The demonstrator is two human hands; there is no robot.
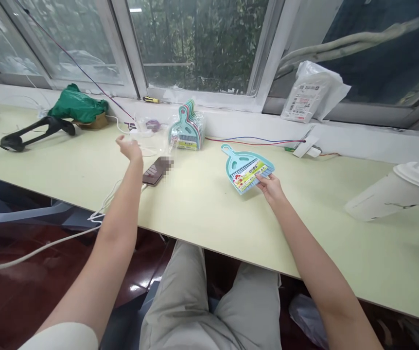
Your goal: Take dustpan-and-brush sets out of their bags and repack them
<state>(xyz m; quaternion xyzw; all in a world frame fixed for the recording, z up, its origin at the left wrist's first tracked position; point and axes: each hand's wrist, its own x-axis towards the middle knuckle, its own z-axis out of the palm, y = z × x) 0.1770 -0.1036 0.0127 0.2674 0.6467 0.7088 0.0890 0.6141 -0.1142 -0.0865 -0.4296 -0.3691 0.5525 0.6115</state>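
My right hand (270, 187) grips the brush end of a small teal dustpan-and-brush set (246, 169) with a printed label, which lies on the pale yellow table (202, 204). My left hand (130, 147) is stretched out over the table, fingers loosely curled, beside clear plastic bags (154, 133); whether it holds one I cannot tell. A stack of the same dustpan sets (187, 127) in pastel colours stands just beyond, against the sill. A phone (156, 170) lies to the right of my left forearm.
A white charging cable (49, 245) runs off the table's front edge. A black tool (34, 132) and green bag (76, 104) lie far left. A white lidded container (395, 192) lies at the right; a parcel bag (309, 92) and screwdriver (153, 100) rest on the sill.
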